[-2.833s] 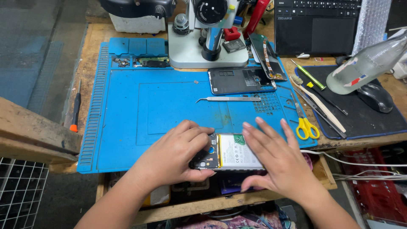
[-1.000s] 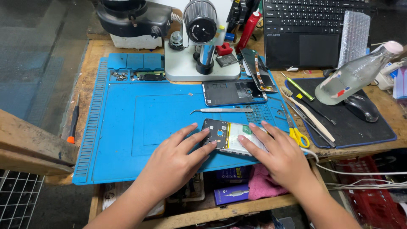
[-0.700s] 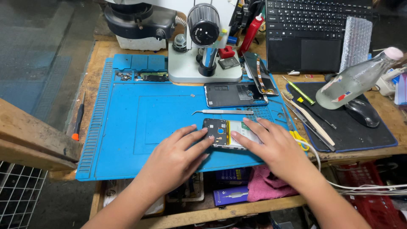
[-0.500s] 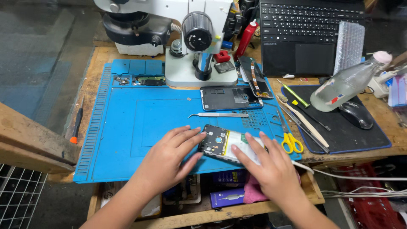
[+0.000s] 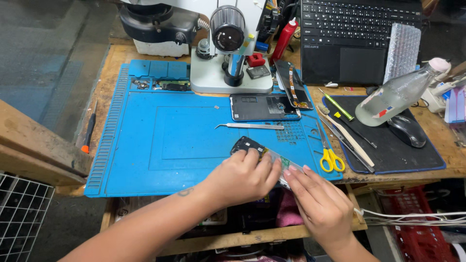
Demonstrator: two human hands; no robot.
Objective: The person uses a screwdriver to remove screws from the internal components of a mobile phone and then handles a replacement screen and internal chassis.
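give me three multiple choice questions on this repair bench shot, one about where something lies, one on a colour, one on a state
1. Where do the tweezers lie?
A. on the blue mat, just in front of the back cover
B. on the laptop keyboard
C. in the wire basket

2. What colour are the handles of the scissors?
A. red
B. yellow
C. green

3. How is the opened phone placed?
A. lying flat and untouched on the mat
B. standing under the microscope
C. tilted, gripped by the left hand and right hand at the mat's near edge

Answers:
1. A: the tweezers rest on the mat below the cover.
2. B: both finger loops are yellow.
3. C: fingers of both hands close on it, with one end raised.
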